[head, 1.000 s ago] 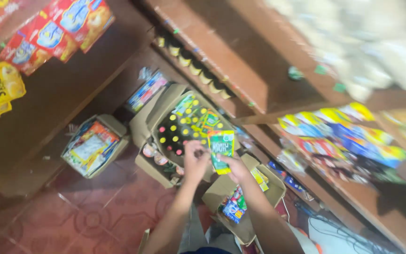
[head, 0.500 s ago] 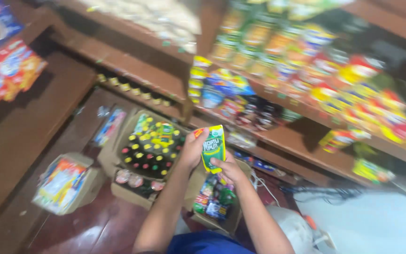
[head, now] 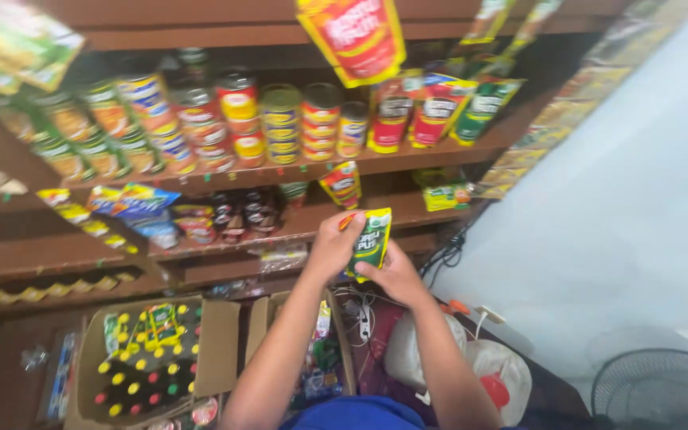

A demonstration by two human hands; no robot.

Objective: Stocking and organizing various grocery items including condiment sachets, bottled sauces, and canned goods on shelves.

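Above an open cardboard box (head: pixel 215 347) of coloured bottle caps at lower left, a left hand (head: pixel 332 247) and right hand (head: pixel 394 276) together clamp a green sachet (head: pixel 370 241) before wooden shelves (head: pixel 408 159) stacked with cans (head: pixel 282 119) and pouches.

**Colours on the shelves**

Green and yellow packet (head: pixel 371 241) at centre; large red pouch (head: pixel 353 36) with yellow edge at top; cans (head: pixel 280 123) banded red, yellow and blue; brown cardboard box (head: pixel 149 358) of yellow, red and green bottle caps, lower left; brown wooden shelves (head: pixel 224 179).
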